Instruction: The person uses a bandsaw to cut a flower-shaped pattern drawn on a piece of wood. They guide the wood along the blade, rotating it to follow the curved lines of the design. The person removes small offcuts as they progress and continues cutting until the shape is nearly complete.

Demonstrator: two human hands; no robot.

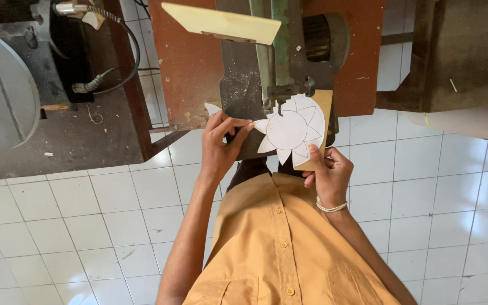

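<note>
The white tiled floor (57, 220) fills the lower view from about 3 o'clock round to 9 o'clock, and on it at 10 o'clock stands a dark, dusty workbench (57, 130) carrying a grey machine (7, 73) with a coiled cable. At 12 o'clock sits the reddish-brown saw table (187, 68), sprinkled with sawdust, with the green arm of the scroll saw (272, 51) reaching across it and a pale wooden board (221, 24) lying over its top edge. At 6 o'clock the person's mustard-yellow shirt (278, 248) takes up the bottom centre. Just above centre, lying on the dark saw plate under the blade, is the thin wooden panel (320, 121) with a white paper flower pattern (292, 130) stuck on it, several petals already cut free along the left and lower edge. The left hand (221, 144), at 9 o'clock from the pattern, pinches a petal tip between thumb and fingertips. The right hand (326, 172), at 5 o'clock from the pattern, wears a white bracelet (332, 208) and holds the panel's lower edge, thumb pressed on top and fingers curled beneath.
</note>
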